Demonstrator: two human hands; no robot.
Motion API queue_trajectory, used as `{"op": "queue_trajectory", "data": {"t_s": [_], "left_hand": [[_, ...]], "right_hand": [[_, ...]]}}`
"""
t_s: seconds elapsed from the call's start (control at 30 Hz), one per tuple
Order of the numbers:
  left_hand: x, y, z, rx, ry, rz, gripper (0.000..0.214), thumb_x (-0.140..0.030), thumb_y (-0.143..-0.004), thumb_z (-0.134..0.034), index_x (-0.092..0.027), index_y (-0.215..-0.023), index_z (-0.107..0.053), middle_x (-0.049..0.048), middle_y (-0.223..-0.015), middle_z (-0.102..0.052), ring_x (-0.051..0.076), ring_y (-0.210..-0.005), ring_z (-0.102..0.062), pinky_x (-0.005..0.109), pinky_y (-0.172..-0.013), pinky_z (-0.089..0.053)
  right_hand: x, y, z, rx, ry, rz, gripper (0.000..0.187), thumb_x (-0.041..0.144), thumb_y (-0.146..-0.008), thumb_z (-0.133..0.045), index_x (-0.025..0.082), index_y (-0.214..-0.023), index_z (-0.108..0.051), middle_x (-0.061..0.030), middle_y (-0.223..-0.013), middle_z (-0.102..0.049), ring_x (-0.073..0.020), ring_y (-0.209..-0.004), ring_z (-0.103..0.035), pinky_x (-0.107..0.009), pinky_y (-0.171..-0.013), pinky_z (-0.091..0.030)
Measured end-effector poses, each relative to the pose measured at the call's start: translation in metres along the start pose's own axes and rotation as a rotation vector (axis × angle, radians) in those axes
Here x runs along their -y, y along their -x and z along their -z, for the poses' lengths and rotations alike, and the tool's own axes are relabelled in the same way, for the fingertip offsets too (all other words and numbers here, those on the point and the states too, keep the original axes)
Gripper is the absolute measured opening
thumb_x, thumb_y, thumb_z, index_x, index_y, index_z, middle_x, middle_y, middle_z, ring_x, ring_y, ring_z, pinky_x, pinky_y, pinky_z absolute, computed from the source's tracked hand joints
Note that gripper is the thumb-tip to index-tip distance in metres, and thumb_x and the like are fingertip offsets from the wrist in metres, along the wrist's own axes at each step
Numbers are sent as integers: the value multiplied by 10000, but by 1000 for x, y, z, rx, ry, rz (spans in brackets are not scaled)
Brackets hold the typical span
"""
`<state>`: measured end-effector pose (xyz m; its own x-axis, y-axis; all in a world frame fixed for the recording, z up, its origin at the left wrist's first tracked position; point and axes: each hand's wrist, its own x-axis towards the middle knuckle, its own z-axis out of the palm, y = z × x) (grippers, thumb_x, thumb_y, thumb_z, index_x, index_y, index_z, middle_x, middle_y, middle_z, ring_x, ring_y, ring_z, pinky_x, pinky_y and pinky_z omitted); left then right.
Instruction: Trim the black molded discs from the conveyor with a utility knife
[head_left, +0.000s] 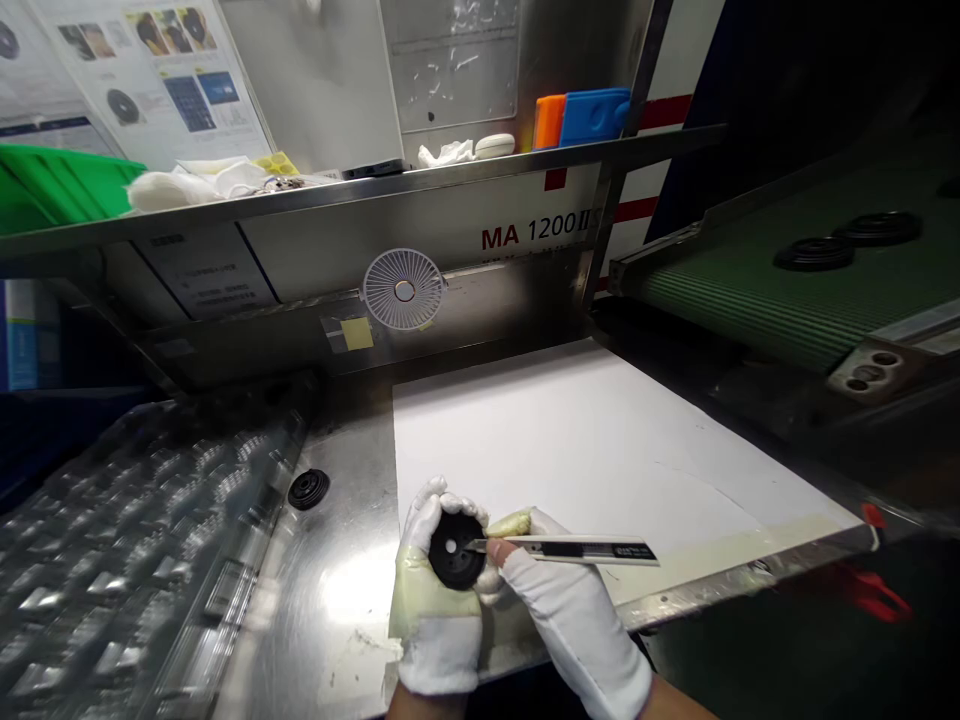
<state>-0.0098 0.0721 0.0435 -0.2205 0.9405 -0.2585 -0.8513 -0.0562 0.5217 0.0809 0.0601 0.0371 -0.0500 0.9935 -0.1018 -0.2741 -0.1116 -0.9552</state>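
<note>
A black disc [459, 566] is sitting in the person's left hand [436, 590], low in the view, over the near left part of a big white sheet [525, 430]. The left hand is wearing a white and pale yellow glove, and its fingers are curling round the disc and holding it by the edge. The disc is showing a small round hole in its middle.

The right hand [555, 592] is closing round a cutter knife [592, 550]. It is wearing a glove too, but a bare bit of finger or thumb is poking out by the blade. The blade is pointing left and lying over the face of the disc; I cannot tell if it is touching.

The white sheet is lying on a shiny metal table [349, 530]. A second black round piece [308, 489] is resting on the metal, left of the sheet. Further left, a clear tray [142, 520] with lots of bumps is looking blurry.

Behind the sheet, a small white fan [403, 289] is facing the person. Above it, a shelf [450, 170] is holding a green bin [64, 182] and an orange and blue thing [581, 119]. Off to the right, black round parts [814, 254] are lying on a green belt [750, 295].
</note>
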Motion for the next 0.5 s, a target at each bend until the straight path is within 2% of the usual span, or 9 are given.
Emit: {"op": "queue_trajectory", "data": {"t_s": [0.1, 0.23, 0.4, 0.5], "left_hand": [[-1, -1, -2, -34, 45, 53, 154, -236, -745, -598, -220, -898, -579, -15, -701, -536, 130, -695, -546, 233, -608, -457], [-3, -1, -5, -25, 69, 74, 151, -209, -749, -595, -220, -899, -580, -20, -701, -543, 127, -690, -551, 259, -642, -473], [-3, -1, -6, -3, 105, 113, 105, -209, -760, -586, -225, -863, -587, -33, -705, -556, 119, -696, -564, 257, -664, -483], [-6, 0, -7, 10, 35, 81, 161, -260, -779, -571, -232, -935, -600, -1, -870, -606, 142, -835, -583, 272, -752, -485]], "right_hand": [[0, 0, 0, -8, 3, -4, 229, 378, -739, -650, 166, -671, -596, -1, -631, -621, -151, -595, -577, -271, -661, -487], [-3, -2, 1, -49, -45, 55, 182, 345, -724, -668, 181, -748, -593, 15, -699, -609, -140, -632, -569, -254, -640, -480], [-1, -5, 5, 64, -82, -98, 271, 402, -710, -674, 147, -649, -604, -21, -605, -624, -154, -565, -568, -282, -605, -468], [3, -7, 7, 84, -165, -170, 295, 411, -711, -676, 131, -655, -601, -37, -605, -628, -144, -542, -556, -277, -585, -452]]}}
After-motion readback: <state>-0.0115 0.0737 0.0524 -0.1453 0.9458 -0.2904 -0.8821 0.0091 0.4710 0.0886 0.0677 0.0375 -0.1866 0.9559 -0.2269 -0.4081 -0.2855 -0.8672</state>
